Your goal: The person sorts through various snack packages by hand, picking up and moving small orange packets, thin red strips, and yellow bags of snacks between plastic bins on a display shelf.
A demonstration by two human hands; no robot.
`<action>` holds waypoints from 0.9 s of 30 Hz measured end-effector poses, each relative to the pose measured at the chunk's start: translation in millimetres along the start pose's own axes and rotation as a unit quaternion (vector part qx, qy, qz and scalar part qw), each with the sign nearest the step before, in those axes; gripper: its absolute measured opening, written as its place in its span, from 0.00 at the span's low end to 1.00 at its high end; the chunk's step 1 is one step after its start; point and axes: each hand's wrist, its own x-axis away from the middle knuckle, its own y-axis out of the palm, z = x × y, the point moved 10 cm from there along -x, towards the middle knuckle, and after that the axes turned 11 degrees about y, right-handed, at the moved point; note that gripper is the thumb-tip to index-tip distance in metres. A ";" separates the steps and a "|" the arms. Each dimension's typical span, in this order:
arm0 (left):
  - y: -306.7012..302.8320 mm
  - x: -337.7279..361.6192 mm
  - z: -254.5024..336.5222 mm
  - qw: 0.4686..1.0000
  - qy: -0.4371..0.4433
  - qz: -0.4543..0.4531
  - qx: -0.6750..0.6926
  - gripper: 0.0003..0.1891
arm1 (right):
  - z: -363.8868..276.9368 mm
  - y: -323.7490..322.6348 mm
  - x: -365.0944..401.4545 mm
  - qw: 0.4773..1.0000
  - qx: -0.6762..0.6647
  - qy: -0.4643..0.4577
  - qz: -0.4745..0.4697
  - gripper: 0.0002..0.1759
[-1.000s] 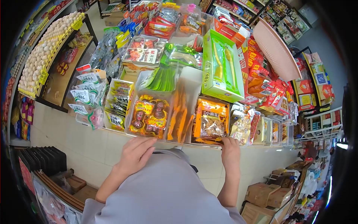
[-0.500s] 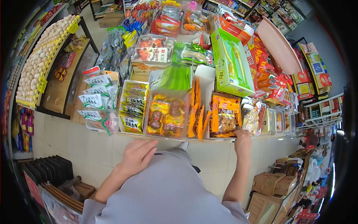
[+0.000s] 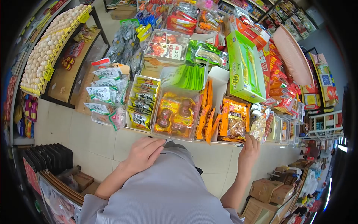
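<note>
Left hand: the left hand (image 3: 143,153) lies palm down at the front edge of the table (image 3: 209,141). The fingers are long and loosely spread, with the tips just below the clear tub (image 3: 173,114).
Left grip: slack and wide with nothing in it. Whether the fingertips touch the tub cannot be told.
Right hand: the right hand (image 3: 249,148) is raised to the front edge further right, its back to the camera. The fingertips (image 3: 252,138) are at the bottom of the clear packet (image 3: 260,125), just beside the orange bag (image 3: 233,119).
Right grip: the hand's back hides the fingers, so I cannot tell whether they pinch the packet or only touch it.
Clear tub: at the middle of the front edge, filled with yellow and red packets.
Orange bag: upright at the front edge, between thin orange sachets (image 3: 206,112) and the clear packet.
Left of the tub: yellow-green packets (image 3: 141,102), then white-and-green packets (image 3: 102,93) at the front left corner.
Behind: green sachets (image 3: 190,76) and a tall green box (image 3: 244,67) standing toward the right side.
Around: eggs (image 3: 48,41) on a shelf far left, a pink basket (image 3: 294,56) beyond the right edge, and cardboard boxes (image 3: 270,192) on the tiled floor (image 3: 89,142).
Person: a grey garment (image 3: 167,190) fills the bottom middle, between the forearms.
</note>
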 end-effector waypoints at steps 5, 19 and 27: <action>-1.0 5.9 1.6 0.998 -0.041 0.010 -0.046 0.12 | -72.3 -35.8 -13.5 0.983 -0.176 -0.043 0.006 0.12; 1.3 31.9 26.1 0.961 -0.192 0.022 -0.200 0.12 | -205.6 37.6 44.8 0.831 -0.383 -0.319 -0.248 0.14; -5.2 28.4 24.9 0.964 -0.168 0.042 -0.203 0.13 | -230.1 76.7 37.9 0.920 -0.223 -0.252 -0.203 0.33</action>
